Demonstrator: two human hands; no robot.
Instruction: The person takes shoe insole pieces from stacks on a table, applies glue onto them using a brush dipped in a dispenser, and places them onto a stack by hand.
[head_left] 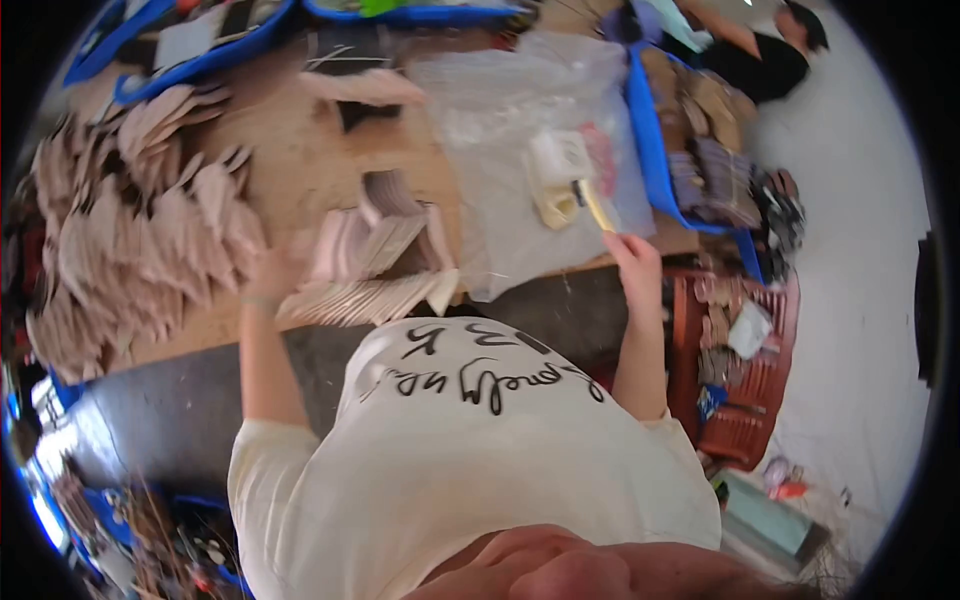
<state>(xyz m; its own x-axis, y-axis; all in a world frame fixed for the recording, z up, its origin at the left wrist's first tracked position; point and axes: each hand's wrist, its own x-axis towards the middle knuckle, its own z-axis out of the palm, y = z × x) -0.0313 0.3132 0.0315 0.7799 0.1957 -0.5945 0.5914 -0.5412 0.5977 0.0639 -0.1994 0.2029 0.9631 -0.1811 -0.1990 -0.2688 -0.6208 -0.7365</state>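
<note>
The plastic sheet (490, 110) lies on the table (270, 130), a tub (560, 160) on it and a brush (599, 210) over its right part, in the right hand (637, 258) at its near right edge. Left of the sheet come a stack of pieces (385, 258), the left hand (273, 270), then overlapping rows (150, 225). Just right of it is a filled bin (648, 130), with a chair (755, 415) right and nearer, and a co-worker (775, 65) right and farther back.

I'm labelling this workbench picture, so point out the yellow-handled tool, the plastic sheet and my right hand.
Yellow-handled tool (596, 209): head view, on its handle.
Plastic sheet (490, 150): head view, on a bare stretch.
Right hand (638, 265): head view, on its middle.
</note>
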